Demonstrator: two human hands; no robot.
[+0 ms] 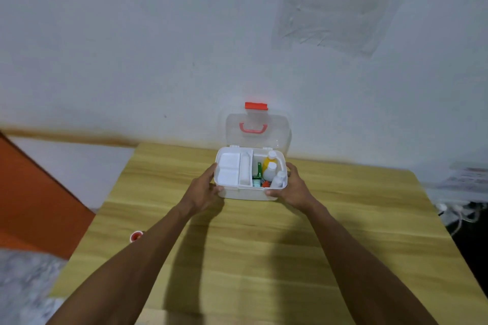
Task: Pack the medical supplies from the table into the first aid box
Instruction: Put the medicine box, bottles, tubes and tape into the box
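Both hands, left [204, 190] and right [293, 188], around open first aid box [247, 194]

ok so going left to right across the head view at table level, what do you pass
red cap → left hand → white tray in the first aid box → bottles → right hand

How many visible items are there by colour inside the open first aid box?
White plastic bottles: 2
Yellow bottle with white cap: 1
Green carton: 1
Teal packet: 1
Small red item: 1
White insert tray: 1
Total: 7
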